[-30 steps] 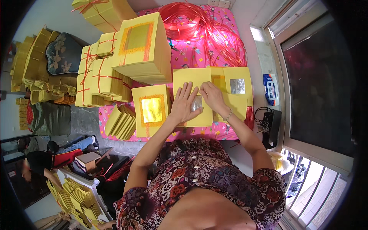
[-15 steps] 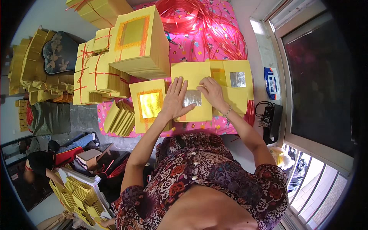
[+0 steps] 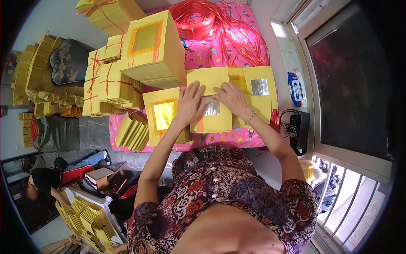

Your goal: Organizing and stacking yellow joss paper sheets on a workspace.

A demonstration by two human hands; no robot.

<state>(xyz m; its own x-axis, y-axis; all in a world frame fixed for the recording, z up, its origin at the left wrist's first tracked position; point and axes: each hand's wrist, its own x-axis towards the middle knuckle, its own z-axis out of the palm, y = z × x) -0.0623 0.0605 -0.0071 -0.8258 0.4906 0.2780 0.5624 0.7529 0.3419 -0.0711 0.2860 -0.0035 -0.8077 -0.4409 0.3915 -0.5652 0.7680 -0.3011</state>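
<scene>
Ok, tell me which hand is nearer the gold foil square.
Left. The left hand is just to the right of the gold foil square; the right hand is farther right, beyond the left one, at the yellow paper.

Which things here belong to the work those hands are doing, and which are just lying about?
Part of the work:
- left hand and right hand
- yellow paper with silver square, under both hands
- probably the tall paper stack

Seemingly just lying about:
- blue-and-white packet
- dark flowered cushion
</scene>
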